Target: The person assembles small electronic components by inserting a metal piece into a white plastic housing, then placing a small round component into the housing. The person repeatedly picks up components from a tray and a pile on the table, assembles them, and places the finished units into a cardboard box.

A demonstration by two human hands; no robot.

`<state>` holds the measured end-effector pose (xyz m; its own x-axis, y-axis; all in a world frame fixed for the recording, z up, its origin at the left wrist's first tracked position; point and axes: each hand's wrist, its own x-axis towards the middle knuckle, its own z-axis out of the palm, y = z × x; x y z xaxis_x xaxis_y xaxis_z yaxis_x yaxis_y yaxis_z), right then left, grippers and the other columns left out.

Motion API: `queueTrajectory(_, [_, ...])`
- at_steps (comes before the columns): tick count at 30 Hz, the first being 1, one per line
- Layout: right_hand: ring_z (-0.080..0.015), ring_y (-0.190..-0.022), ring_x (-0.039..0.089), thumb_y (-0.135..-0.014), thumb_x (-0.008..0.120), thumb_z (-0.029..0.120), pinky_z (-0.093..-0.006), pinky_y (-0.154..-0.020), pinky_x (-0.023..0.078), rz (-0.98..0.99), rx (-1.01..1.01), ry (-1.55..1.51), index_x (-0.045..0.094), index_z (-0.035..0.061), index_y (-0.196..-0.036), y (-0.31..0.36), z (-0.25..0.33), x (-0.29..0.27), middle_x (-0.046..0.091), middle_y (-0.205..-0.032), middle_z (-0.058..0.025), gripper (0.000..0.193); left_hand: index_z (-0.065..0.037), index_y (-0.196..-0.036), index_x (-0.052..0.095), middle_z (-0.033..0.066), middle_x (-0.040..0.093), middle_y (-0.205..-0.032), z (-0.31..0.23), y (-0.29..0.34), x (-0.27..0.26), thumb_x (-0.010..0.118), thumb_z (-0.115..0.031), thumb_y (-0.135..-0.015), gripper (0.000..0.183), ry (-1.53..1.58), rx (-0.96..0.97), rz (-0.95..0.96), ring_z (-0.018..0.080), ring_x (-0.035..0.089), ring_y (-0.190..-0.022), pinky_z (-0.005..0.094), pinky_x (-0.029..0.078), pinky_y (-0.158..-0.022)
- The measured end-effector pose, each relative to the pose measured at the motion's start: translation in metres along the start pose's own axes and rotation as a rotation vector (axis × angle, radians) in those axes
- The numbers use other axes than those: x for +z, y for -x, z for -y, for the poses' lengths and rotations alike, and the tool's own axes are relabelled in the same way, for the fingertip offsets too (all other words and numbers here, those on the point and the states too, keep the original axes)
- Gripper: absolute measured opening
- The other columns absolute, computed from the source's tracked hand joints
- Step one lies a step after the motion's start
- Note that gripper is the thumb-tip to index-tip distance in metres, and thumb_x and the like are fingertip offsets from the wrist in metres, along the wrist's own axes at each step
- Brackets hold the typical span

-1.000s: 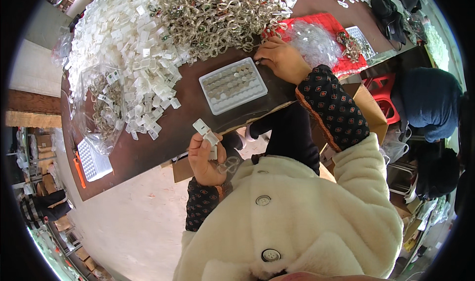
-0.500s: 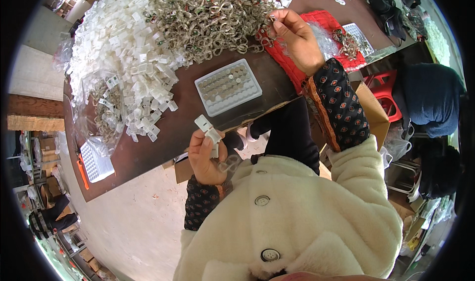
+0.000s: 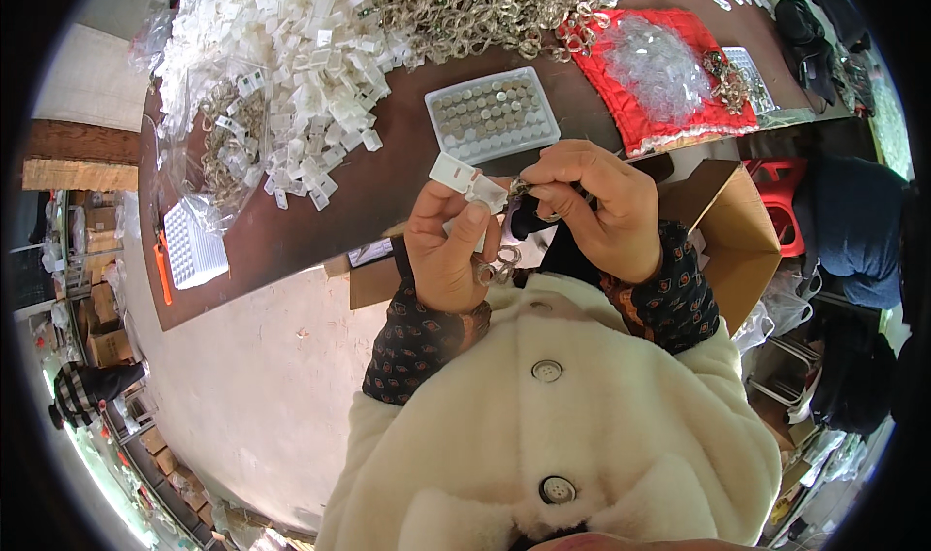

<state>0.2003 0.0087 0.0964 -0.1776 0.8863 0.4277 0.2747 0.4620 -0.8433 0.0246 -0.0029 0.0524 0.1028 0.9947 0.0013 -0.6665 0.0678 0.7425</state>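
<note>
A person wears a cream plush coat with large, dark-rimmed round buttons, black oversleeves dotted with small reddish diamond motifs and edged in orange-brown trim, and dark trousers.

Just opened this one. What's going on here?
A person's left hand holds a white plastic case, while the right hand pinches a small piece, mostly hidden, right by the case; whether they touch is unclear. Beyond the hands, a white tray of round silvery discs lies on the brown table, near heaped white plastic pieces.
</note>
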Motion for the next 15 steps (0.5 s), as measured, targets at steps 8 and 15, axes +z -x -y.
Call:
queueTrajectory(8, [-0.0277, -0.082, 0.066, -0.079, 0.074, -0.003, -0.0346, -0.072, 0.054, 0.033, -0.34, 0.29, 0.07, 0.0012, -0.097, 0.006, 0.005, 0.0, 0.066, -0.092, -0.0113, 0.02, -0.001, -0.11, 0.056, 0.0207, 0.068, -0.109, -0.009, 0.014, -0.01, 0.067, -0.004, -0.089, 0.024, 0.046, -0.056, 0.069, 0.0073, 0.052, -0.054, 0.0189, 0.039, -0.047])
queueTrajectory(15, [-0.0238, -0.075, 0.066, -0.078, 0.074, -0.004, -0.0299, -0.067, 0.054, 0.042, -0.255, 0.215, 0.07, 0.0015, -0.099, 0.014, 0.014, 0.001, 0.066, -0.093, -0.0118, 0.022, -0.001, -0.108, 0.057, 0.0198, 0.067, -0.111, -0.009, 0.02, -0.009, 0.069, -0.005, -0.088, 0.023, 0.088, 0.001, 0.063, 0.0073, 0.052, -0.054, 0.0188, 0.039, -0.045])
